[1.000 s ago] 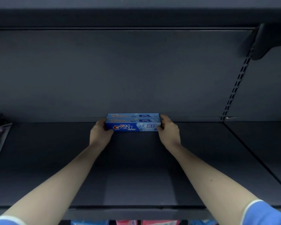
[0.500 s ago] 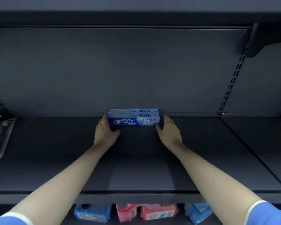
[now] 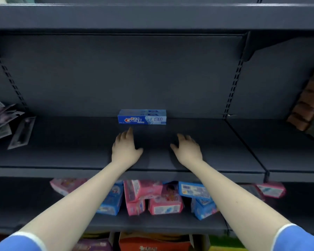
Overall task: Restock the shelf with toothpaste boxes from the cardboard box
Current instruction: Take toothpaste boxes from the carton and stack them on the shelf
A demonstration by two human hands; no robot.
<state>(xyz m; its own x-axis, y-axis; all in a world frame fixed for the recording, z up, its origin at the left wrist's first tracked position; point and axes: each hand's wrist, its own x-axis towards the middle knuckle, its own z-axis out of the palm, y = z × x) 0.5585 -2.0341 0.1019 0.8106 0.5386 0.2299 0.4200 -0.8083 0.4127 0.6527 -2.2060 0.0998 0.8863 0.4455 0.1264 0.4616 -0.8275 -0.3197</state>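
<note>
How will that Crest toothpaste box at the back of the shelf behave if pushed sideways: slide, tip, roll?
The toothpaste box lies flat on its long side, low and wide, so it should slide rather than tip. Square edges make rolling unlikely. It looks like thin carton, so probably light and crushable under a hard squeeze. A second box seems to sit behind it, against the back panel, and could shift too.

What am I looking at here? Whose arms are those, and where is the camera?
The camera sits on a person's head, looking forward and down, so you see their own two arms reaching out. They are filling a shop shelf. At its back lies a blue toothpaste box, with what looks like another behind it. The left hand and right hand are open above the shelf, holding nothing and not touching the box. Pink and blue packs lie on the shelf below.
</note>
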